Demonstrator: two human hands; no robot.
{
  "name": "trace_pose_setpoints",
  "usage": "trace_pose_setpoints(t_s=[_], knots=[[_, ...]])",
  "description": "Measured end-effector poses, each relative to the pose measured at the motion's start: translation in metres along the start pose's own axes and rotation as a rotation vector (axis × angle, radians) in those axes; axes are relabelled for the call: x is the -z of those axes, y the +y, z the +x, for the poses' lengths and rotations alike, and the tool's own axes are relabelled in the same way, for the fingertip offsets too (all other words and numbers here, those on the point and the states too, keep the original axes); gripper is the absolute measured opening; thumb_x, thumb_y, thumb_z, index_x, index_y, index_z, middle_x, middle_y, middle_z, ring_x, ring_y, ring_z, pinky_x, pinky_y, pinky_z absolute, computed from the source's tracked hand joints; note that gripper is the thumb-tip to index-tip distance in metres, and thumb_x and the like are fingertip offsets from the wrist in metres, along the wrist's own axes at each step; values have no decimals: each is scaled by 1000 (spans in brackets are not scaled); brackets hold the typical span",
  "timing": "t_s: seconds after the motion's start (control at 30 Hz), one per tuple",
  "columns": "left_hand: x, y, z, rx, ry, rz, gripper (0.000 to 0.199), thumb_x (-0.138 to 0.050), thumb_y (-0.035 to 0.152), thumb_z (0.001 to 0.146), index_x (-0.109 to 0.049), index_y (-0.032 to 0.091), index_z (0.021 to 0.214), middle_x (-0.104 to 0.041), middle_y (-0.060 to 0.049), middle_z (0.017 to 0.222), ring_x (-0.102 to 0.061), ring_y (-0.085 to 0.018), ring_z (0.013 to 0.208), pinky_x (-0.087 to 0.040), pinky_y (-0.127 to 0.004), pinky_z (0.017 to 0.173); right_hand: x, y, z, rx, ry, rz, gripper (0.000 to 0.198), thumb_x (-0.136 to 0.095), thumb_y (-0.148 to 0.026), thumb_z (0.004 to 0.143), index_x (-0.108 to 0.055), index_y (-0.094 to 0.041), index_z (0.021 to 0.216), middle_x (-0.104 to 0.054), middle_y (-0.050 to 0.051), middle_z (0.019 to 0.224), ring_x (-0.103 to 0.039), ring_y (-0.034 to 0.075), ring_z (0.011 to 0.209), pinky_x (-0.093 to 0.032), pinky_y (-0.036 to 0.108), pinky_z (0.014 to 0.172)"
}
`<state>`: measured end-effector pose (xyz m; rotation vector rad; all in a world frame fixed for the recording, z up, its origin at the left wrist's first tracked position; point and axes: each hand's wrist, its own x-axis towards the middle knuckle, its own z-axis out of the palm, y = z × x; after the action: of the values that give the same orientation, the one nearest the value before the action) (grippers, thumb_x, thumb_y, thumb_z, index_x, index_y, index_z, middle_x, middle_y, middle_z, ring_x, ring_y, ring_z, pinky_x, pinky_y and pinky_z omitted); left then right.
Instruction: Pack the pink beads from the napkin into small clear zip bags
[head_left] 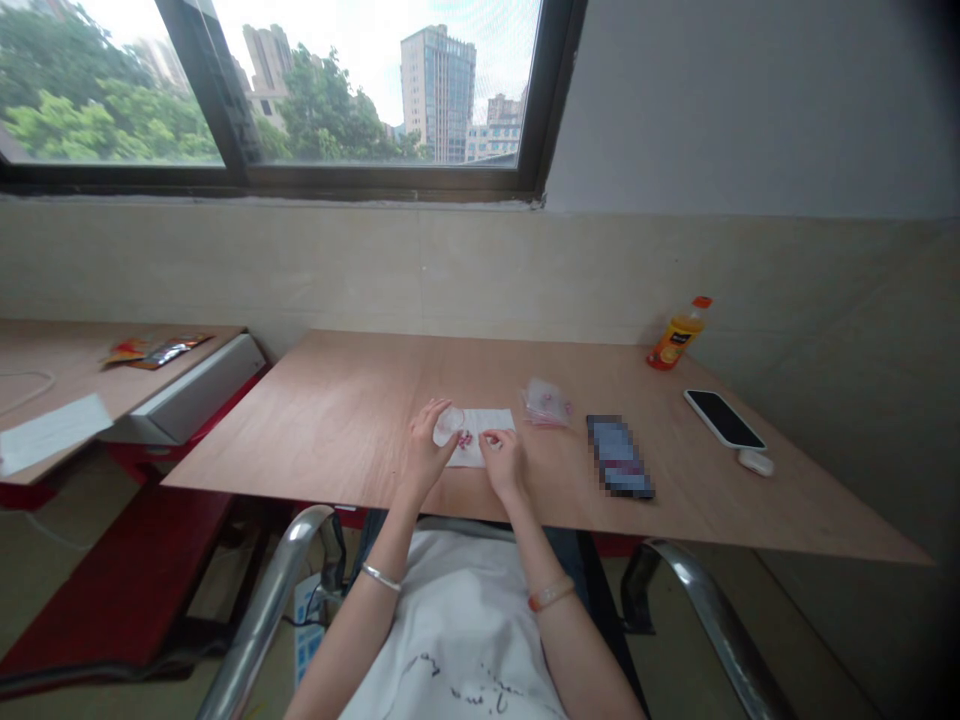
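Observation:
My left hand is curved, with thumb and fingers gripping a small clear plastic bag with a pinkish edge. Below the bag, a few tiny red and pink pieces, too small to name, lie on a white sheet of paper. Over the sheet's right side, the fingertips of my right hand are pinched together. Whatever sits between them is too small to make out. Just right of the paper lies a pile of clear plastic bags with pinkish contents.
On the wooden table, a phone with a blurred screen lies to the right. Beyond it are a white-edged phone, a white earbud case and an orange drink bottle. Metal armrests flank me.

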<state>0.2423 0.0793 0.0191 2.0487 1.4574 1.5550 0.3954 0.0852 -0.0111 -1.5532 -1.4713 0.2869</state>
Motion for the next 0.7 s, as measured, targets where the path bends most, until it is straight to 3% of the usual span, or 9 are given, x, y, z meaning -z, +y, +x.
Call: trace_pose_setpoints(t_s=[0.1,0.17,0.33,0.57,0.7], knots=[[2,0,2,27,-10,-18,47,-70,19,76,-55,21,121,-63,-11,122,-55,-27,120,-41,-47,102,20,-20,11,25,248,175,22,-58,-32,85,-71,-15,82,-63,6,76,-55,18,69,-44,30,69],[3,3,3,46,-19,-37,49,-72,21,74,-55,21,120,-64,-11,120,-58,-27,115,-44,-46,99,32,-38,17,107,309,269,24,-57,-36,86,-71,-16,87,-63,5,77,-55,17,71,-45,31,70],[6,14,8,30,-51,-65,50,-73,22,73,-56,21,120,-65,-10,118,-60,-25,111,-45,-43,97,34,-61,17,273,155,276,17,-61,-33,85,-73,-21,85,-63,4,79,-57,19,80,-46,32,76],[4,3,5,42,-69,-43,48,-72,22,75,-56,21,120,-65,-10,117,-60,-26,109,-47,-43,95,6,-34,13,159,13,329,21,-56,-27,86,-72,-19,97,-64,8,94,-60,20,89,-48,31,77],[6,-7,4,34,-41,-21,49,-73,26,75,-55,22,121,-64,-9,118,-60,-26,110,-47,-43,96,-2,-15,11,91,-30,190,16,-57,-21,82,-71,-17,89,-65,9,90,-60,21,87,-46,32,80]])
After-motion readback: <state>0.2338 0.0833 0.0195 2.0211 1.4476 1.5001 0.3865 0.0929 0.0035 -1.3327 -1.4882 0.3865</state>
